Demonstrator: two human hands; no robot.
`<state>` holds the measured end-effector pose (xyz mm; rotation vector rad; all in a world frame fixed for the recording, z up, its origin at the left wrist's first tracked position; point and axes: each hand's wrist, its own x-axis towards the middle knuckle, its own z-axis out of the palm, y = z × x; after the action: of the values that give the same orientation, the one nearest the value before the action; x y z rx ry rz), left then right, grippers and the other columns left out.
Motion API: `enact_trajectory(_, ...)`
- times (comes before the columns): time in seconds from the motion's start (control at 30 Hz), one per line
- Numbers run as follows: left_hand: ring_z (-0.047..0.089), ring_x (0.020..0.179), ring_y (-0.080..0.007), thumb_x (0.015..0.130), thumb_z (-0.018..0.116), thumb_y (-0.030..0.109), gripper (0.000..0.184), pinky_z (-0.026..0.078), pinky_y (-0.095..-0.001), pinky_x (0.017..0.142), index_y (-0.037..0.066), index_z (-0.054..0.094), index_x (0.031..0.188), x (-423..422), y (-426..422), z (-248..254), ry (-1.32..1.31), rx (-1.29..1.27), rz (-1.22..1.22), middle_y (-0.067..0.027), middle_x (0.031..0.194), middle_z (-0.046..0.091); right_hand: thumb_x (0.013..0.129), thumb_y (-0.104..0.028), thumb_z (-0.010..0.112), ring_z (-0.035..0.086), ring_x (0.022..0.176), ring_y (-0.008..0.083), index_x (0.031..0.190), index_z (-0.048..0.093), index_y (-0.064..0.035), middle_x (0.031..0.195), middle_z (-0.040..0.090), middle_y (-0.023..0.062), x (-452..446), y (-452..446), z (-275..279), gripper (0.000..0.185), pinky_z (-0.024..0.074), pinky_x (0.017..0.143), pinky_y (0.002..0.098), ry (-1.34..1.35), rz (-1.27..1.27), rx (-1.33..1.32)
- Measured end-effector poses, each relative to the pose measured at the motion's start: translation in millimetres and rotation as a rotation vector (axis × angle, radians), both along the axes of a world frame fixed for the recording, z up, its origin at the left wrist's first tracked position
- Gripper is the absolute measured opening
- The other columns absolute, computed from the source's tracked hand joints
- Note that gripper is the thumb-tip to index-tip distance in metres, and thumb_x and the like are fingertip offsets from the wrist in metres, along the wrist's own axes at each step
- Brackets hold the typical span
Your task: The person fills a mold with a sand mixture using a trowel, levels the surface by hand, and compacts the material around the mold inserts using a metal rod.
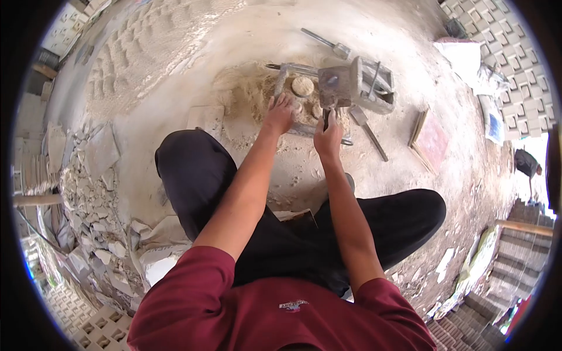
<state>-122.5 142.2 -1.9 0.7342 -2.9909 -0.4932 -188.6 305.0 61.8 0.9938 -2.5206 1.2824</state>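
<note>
My left hand [280,112] rests on the left side of a metal mould frame [300,69], its fingers stretched out. The frame lies on the ground with sandy material and a round pale disc [302,86] inside it. My right hand [328,137], at the frame's near right part, is closed around the handle of a trowel [335,86] with a broad square blade. The blade covers part of the frame's right side. Just right of it, a box-shaped metal mould [374,86] with a thin bar across it stands tilted.
A mallet-like tool [328,43] lies beyond the frame; a flat-bladed tool [369,133] lies to its right. Farther right is a reddish board [431,140]. Broken pieces [93,205] cover the left ground. Stacked patterned blocks [503,52] stand far right. Another person [528,165] bends at the right edge.
</note>
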Motion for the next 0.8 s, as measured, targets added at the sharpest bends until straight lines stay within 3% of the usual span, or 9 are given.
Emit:
enact_trajectory(0.13, 0.043, 0.130, -0.0293, 0.095, 0.039, 0.033, 0.044, 0.028, -0.0398, 0.112, 0.002, 0.061, 0.119, 28.6, -21.4, 6.7, 0.345, 0.128, 0.025, -0.0157, 0.132, 0.054, 0.091, -0.016, 0.054, 0.062, 0.085, 0.0446, 0.116, 0.055, 0.0091, 0.088, 0.063, 0.0309, 17.6, -33.1, 25.4, 0.035, 0.0481, 0.072, 0.0457, -0.291, -0.032, -0.040)
enact_trajectory(0.17, 0.055, 0.115, -0.0353, 0.095, 0.042, 0.034, 0.043, 0.040, -0.0413, 0.101, 0.000, 0.067, 0.104, 33.3, -30.6, -0.3, 0.633, -0.003, 0.125, -0.0194, 0.115, 0.063, 0.092, -0.018, 0.054, 0.063, 0.088, 0.0430, 0.111, 0.057, 0.0070, 0.091, 0.063, 0.0296, 20.3, -40.3, 29.2, 0.032, 0.0486, 0.072, 0.0445, -0.321, -0.014, -0.021)
enact_trajectory(0.2, 0.055, 0.115, -0.0353, 0.095, 0.042, 0.034, 0.043, 0.040, -0.0413, 0.101, 0.000, 0.067, 0.104, 41.4, -41.9, -0.2, 0.632, -0.010, 0.134, -0.0194, 0.115, 0.063, 0.092, -0.018, 0.054, 0.063, 0.088, 0.0430, 0.111, 0.057, 0.0070, 0.091, 0.063, 0.0296, 22.7, -48.0, 28.4, 0.032, 0.0486, 0.072, 0.0445, -0.323, -0.002, -0.024)
enact_trajectory(0.33, 0.061, 0.092, -0.0441, 0.093, 0.041, 0.034, 0.044, 0.047, -0.0497, 0.078, -0.003, 0.065, 0.096, 90.8, -88.0, -15.9, 0.661, 0.163, 0.927, -0.0276, 0.092, 0.064, 0.092, -0.021, 0.054, 0.061, 0.072, 0.0381, 0.099, 0.059, 0.0023, 0.079, 0.061, 0.0249, 49.4, -80.1, 21.1, 0.025, 0.0477, 0.066, 0.0402, -0.279, 0.185, -0.070)
enact_trajectory(0.43, 0.060, 0.093, -0.0452, 0.094, 0.038, 0.036, 0.048, 0.047, -0.0493, 0.081, -0.004, 0.064, 0.097, 126.5, -107.1, -36.5, 0.710, 0.247, 1.192, -0.0300, 0.092, 0.064, 0.092, -0.020, 0.055, 0.062, 0.071, 0.0378, 0.097, 0.059, 0.0026, 0.076, 0.061, 0.0231, 82.3, -107.1, 9.1, 0.023, 0.0475, 0.064, 0.0391, -0.255, 0.327, -0.096)
enact_trajectory(0.53, 0.060, 0.095, -0.0446, 0.095, 0.035, 0.037, 0.053, 0.046, -0.0481, 0.084, -0.007, 0.064, 0.100, 154.2, -128.7, -85.4, 0.674, 0.470, 1.285, -0.0294, 0.095, 0.065, 0.091, -0.020, 0.056, 0.063, 0.073, 0.0394, 0.097, 0.060, 0.0027, 0.076, 0.063, 0.0238, 114.2, -126.3, -35.7, 0.024, 0.0487, 0.066, 0.0399, -0.444, 0.388, 0.105)
enact_trajectory(0.6, 0.060, 0.100, -0.0434, 0.096, 0.034, 0.039, 0.056, 0.045, -0.0465, 0.088, -0.008, 0.063, 0.104, 159.3, -121.5, -70.8, 0.685, 0.550, 1.185, -0.0290, 0.100, 0.064, 0.090, -0.020, 0.056, 0.063, 0.078, 0.0431, 0.094, 0.061, 0.0027, 0.077, 0.064, 0.0258, 132.8, -132.4, -68.7, 0.024, 0.0495, 0.068, 0.0435, -0.689, 0.280, 0.222)
enact_trajectory(0.73, 0.056, 0.113, -0.0385, 0.098, 0.031, 0.045, 0.063, 0.042, -0.0412, 0.097, -0.008, 0.060, 0.115, 152.3, -110.4, -65.8, 0.639, 0.650, 0.959, -0.0261, 0.115, 0.062, 0.090, -0.021, 0.054, 0.063, 0.083, 0.0452, 0.096, 0.059, 0.0043, 0.081, 0.064, 0.0280, 149.7, -133.9, -83.1, 0.026, 0.0489, 0.072, 0.0483, -0.529, 0.170, 0.379)
enact_trajectory(0.8, 0.055, 0.115, -0.0376, 0.099, 0.031, 0.045, 0.063, 0.042, -0.0402, 0.098, -0.007, 0.060, 0.117, 151.9, -108.4, -62.8, 0.637, 0.674, 0.952, -0.0254, 0.118, 0.061, 0.091, -0.022, 0.052, 0.061, 0.090, 0.0465, 0.108, 0.056, 0.0070, 0.090, 0.064, 0.0298, 150.1, -144.4, -85.2, 0.034, 0.0478, 0.078, 0.0500, -0.586, 0.054, 0.320)
